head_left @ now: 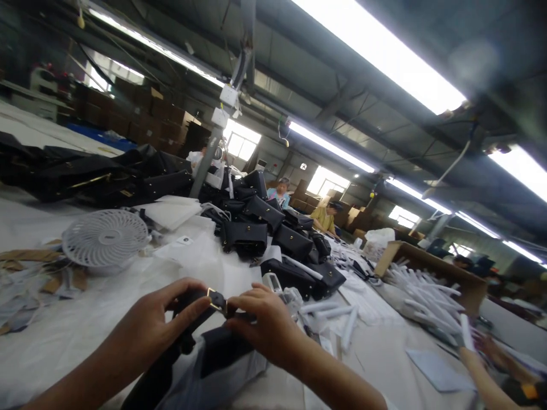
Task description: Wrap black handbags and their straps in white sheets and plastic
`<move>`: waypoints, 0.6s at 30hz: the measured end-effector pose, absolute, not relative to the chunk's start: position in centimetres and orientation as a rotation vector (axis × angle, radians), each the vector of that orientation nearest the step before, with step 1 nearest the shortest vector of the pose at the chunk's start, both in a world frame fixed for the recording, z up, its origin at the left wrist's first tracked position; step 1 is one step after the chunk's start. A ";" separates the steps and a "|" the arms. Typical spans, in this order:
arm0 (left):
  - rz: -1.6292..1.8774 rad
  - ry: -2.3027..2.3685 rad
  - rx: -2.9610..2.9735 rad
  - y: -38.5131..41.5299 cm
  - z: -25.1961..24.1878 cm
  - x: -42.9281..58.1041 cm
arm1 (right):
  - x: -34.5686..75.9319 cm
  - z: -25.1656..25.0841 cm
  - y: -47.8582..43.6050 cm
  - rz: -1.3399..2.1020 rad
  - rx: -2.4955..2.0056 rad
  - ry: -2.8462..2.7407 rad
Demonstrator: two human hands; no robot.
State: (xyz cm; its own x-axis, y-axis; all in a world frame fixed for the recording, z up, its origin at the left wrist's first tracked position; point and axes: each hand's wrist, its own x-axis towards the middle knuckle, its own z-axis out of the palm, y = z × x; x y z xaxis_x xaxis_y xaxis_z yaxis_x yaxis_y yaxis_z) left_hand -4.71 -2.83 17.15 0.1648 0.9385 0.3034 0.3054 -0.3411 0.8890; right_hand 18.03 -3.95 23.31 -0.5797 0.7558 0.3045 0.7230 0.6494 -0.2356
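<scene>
In the head view, my left hand (171,316) pinches a black strap beside its gold rectangular buckle (217,300). My right hand (267,324) grips the strap from the other side, thumb and fingers closed close to the buckle. Below my hands lies a black bag (220,347), partly covered by thin white wrapping (192,376). The strap's lower part runs down toward the bottom edge, and my fingers hide some of it.
Black bags (243,236) are piled ahead, with more at the far left. A white fan (105,238) stands at left. White rolled tubes (423,296) spill from a cardboard box (431,270) at right. A co-worker's arm (482,373) reaches in there, and other people work farther back.
</scene>
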 end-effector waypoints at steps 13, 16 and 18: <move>1.171 1.028 1.764 -2.1 19.6 -5.9 | 17.0 24.0 -4.7 0.414 -0.908 -2.206; 1.185 0.909 1.748 -2.1 19.4 -5.7 | 16.2 24.1 -4.5 0.487 -0.861 -2.158; 1.182 0.911 1.736 -2.3 19.2 -5.7 | 15.9 23.7 -4.3 0.517 -0.867 -2.105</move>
State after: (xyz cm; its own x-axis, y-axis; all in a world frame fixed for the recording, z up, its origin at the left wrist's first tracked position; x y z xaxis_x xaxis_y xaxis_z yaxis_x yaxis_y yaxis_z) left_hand -5.70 -2.32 19.15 0.2951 0.8892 0.3496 0.1117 -0.3955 0.9116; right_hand 15.88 -4.25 23.75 -0.4585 0.7263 0.5121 0.4063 0.6838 -0.6061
